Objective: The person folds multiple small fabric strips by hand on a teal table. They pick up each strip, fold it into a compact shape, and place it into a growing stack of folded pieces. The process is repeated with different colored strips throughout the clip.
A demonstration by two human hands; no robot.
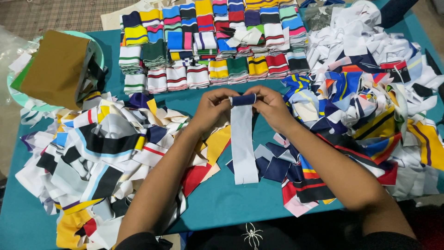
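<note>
My left hand (212, 108) and my right hand (269, 107) meet over the middle of the teal table (217, 203). Together they pinch the top of a long white fabric strip (243, 148) with a dark blue band at its upper end. The strip hangs down from my fingers and its lower end lies on the table. Both forearms cross loose fabric scraps on the way in.
Neat rows of folded striped fabric pieces (212, 41) fill the far side. Loose mixed-colour strips are heaped at the left (101, 153) and at the right (370, 106). A pale green basin (21, 99) holding brown cloth (55, 67) stands at the far left.
</note>
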